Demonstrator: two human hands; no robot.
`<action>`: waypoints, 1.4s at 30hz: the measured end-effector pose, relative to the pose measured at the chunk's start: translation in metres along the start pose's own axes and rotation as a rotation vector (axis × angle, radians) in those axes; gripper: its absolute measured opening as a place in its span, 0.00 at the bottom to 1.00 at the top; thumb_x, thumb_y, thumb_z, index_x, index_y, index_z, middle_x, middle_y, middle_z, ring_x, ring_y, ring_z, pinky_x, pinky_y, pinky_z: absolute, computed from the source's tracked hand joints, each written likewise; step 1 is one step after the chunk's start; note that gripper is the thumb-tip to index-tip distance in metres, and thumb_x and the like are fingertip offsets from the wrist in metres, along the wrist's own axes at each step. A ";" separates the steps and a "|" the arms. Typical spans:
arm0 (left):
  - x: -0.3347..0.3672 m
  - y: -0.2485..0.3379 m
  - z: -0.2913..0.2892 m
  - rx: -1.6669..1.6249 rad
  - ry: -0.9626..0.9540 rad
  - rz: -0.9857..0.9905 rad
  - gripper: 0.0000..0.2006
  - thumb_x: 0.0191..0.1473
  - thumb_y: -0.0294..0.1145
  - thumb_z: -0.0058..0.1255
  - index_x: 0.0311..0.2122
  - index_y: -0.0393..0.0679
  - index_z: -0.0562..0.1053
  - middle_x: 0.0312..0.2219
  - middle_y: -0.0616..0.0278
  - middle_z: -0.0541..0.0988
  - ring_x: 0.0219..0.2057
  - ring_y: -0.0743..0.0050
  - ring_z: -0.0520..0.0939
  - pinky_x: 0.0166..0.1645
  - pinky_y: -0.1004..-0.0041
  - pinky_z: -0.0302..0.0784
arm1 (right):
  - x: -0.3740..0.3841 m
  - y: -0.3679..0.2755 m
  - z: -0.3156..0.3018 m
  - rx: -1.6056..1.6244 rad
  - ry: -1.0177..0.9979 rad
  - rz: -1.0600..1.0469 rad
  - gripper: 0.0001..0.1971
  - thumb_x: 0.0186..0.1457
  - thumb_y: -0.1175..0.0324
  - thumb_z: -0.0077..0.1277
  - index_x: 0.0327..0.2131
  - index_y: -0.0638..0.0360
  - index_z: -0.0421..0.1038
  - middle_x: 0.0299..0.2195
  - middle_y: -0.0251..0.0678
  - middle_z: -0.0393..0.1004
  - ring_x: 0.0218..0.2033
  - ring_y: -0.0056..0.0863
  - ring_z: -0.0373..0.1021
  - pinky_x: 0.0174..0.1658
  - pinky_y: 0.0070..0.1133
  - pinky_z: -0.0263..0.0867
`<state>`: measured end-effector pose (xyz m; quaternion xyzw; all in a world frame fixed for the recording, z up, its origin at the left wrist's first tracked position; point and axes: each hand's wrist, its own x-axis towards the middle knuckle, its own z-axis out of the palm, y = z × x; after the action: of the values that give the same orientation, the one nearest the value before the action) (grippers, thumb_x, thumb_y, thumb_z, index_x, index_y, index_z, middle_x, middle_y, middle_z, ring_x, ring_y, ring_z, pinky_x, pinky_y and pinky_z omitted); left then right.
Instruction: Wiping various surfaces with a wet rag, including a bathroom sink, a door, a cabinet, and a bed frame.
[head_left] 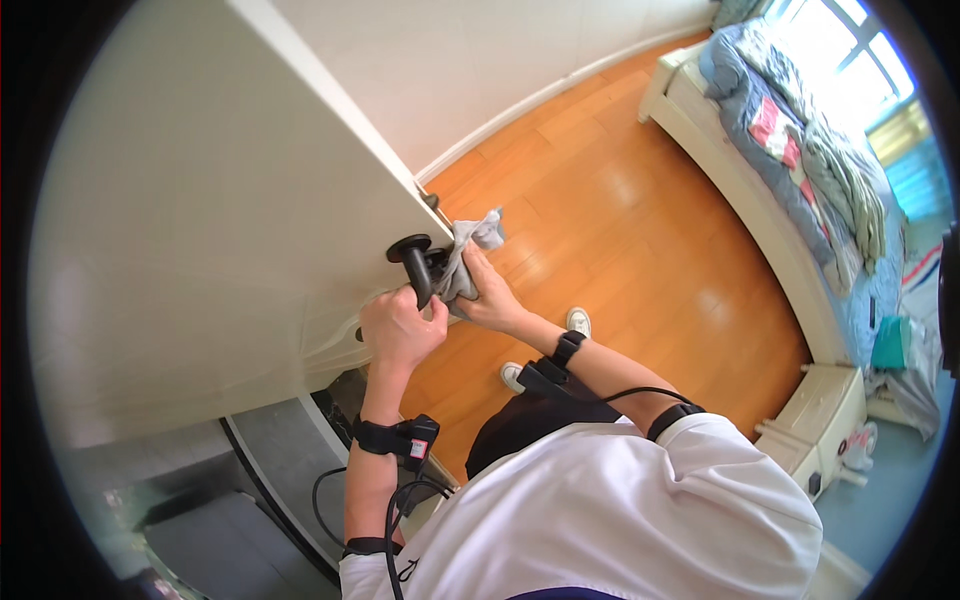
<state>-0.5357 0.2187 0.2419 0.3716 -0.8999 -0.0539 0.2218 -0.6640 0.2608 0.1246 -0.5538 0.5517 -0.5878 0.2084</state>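
Observation:
A white door (230,200) stands at my left with its edge toward me. From its face juts a black door handle (412,262) with a round base. My left hand (398,325) is closed around the lower end of the handle. On the other side of the door's edge, my right hand (488,292) presses a crumpled grey cloth (462,262) to the handle area. One loose end of the cloth sticks up above my fingers. The cloth and my hand hide part of the hardware there.
A bed (740,200) with rumpled blue and grey bedding lies at the far right, a white nightstand (815,420) nearer. Dark grey equipment (240,530) sits at the lower left. Black straps and cables run along both my forearms. My white shoes (578,320) stand on the wooden floor (640,250).

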 end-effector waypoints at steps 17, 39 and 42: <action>0.060 -0.021 0.025 0.269 0.062 -0.121 0.16 0.37 0.28 0.52 0.09 0.43 0.58 0.07 0.60 0.61 0.09 0.60 0.64 0.16 0.64 0.55 | 0.060 0.083 0.010 0.105 -0.084 0.098 0.39 0.32 0.79 0.48 0.54 0.71 0.47 0.56 0.55 0.47 0.59 0.46 0.43 0.61 0.33 0.39; 0.074 0.024 -0.018 0.787 0.019 -0.348 0.16 0.48 0.29 0.43 0.12 0.47 0.55 0.11 0.69 0.55 0.13 0.74 0.55 0.22 0.76 0.51 | -0.074 0.587 0.100 0.058 -0.356 0.501 0.41 0.30 0.74 0.55 0.54 0.65 0.50 0.57 0.46 0.50 0.57 0.40 0.50 0.58 0.29 0.47; 0.096 0.020 0.042 0.693 0.131 -0.425 0.16 0.48 0.29 0.43 0.12 0.48 0.55 0.11 0.70 0.55 0.13 0.75 0.55 0.22 0.76 0.52 | -0.091 0.660 0.113 0.059 -0.482 0.533 0.42 0.33 0.75 0.54 0.55 0.65 0.47 0.57 0.49 0.49 0.57 0.41 0.49 0.58 0.26 0.48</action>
<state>-0.6273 0.1635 0.2444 0.6045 -0.7521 0.2315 0.1240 -0.7790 0.0908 -0.5189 -0.5067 0.5947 -0.3811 0.4944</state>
